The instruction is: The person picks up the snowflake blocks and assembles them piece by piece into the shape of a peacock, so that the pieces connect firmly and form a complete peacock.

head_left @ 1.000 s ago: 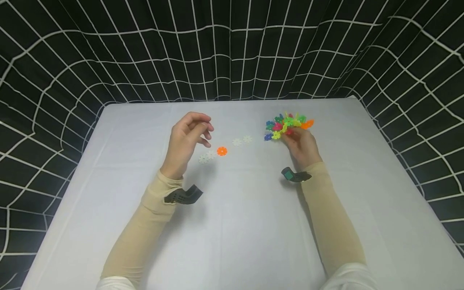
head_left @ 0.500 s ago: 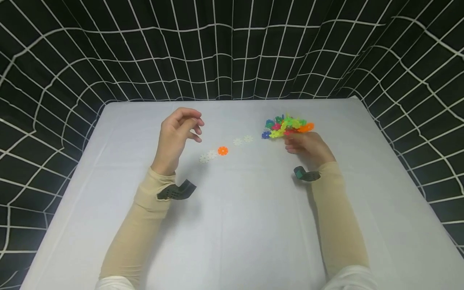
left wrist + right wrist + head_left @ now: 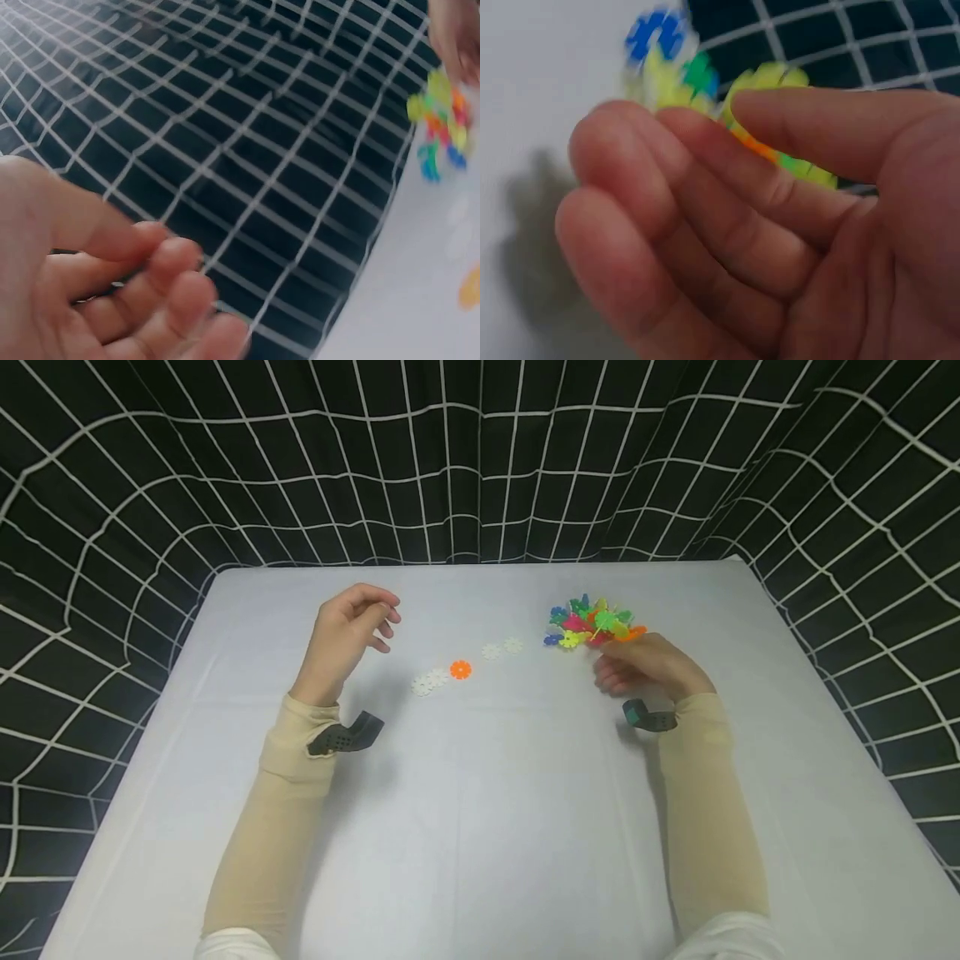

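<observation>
Toward the back right of the table lies a bunch of brightly coloured notched plastic discs [image 3: 592,622], snowflake-type building pieces in green, yellow, red, orange and blue. My right hand [image 3: 648,664] is just in front of the bunch, fingertips right at its near edge. In the right wrist view its fingers [image 3: 622,150] are loosely bent, and the thumb is apart from the index finger, with the bunch behind them. My left hand [image 3: 347,639] hovers over the left part of the table, fingers loosely curled and holding nothing.
Between the hands lie one orange disc [image 3: 461,670] and white discs, some beside it [image 3: 429,682] and others farther right [image 3: 502,649]. A white cloth covers the table [image 3: 480,827]. A black curtain with a white grid [image 3: 480,460] surrounds the back and sides.
My left hand has drifted left, away from the orange disc. The right hand has drawn back rightward from the bunch, whose upper discs have shifted slightly.
</observation>
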`<state>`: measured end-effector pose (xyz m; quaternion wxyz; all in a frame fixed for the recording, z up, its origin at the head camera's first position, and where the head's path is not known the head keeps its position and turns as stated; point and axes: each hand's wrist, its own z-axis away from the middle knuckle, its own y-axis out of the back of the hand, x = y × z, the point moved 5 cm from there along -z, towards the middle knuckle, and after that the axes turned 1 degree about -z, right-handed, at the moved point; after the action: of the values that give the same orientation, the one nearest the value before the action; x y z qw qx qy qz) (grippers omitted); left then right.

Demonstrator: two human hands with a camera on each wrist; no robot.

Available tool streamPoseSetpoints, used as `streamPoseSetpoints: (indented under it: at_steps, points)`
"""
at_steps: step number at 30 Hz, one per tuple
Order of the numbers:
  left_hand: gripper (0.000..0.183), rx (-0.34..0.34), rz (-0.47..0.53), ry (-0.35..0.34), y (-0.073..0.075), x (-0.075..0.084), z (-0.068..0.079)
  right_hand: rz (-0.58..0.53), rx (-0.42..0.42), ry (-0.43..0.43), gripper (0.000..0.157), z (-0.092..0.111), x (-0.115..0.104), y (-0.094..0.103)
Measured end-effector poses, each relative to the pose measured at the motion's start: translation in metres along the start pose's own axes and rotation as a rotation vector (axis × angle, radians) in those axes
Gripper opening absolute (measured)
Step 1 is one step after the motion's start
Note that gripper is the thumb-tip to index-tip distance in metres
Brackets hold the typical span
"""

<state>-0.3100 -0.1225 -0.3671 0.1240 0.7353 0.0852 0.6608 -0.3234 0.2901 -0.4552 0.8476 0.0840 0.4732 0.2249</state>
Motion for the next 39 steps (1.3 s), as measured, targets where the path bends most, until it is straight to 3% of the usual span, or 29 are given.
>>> streamPoseSetpoints:
  at_steps: [3,7,11,15,19,25,30,39]
  points:
    - [0.029,-0.061,-0.161,0.057,0.000,-0.013,-0.005,0.119,-0.036,0.127,0.050,0.010,-0.021,-0.014]
    - [0.035,-0.205,-0.396,0.081,-0.012,-0.027,-0.008,0.271,-0.049,0.299,0.047,0.017,-0.045,-0.042]
    - [0.036,-0.312,-0.609,0.067,-0.033,-0.039,-0.007,0.384,-0.080,0.374,0.044,0.017,-0.055,-0.077]
    - [0.038,-0.349,-0.744,0.084,-0.052,-0.053,-0.005,0.469,-0.119,0.440,0.042,0.013,-0.058,-0.109]
    - [0.040,-0.389,-0.846,0.112,-0.061,-0.065,-0.003,0.572,-0.151,0.492,0.049,0.010,-0.058,-0.136]
    - [0.039,-0.447,-0.929,0.130,-0.063,-0.068,0.000,0.824,-0.072,0.585,0.062,0.012,-0.062,-0.170]
    - [0.033,-0.485,-0.957,0.140,-0.062,-0.069,0.002,0.950,0.004,0.550,0.065,0.009,-0.060,-0.185]
    - [0.027,-0.490,-0.912,0.172,-0.059,-0.068,0.001,0.890,-0.017,0.536,0.032,0.013,-0.067,-0.176]
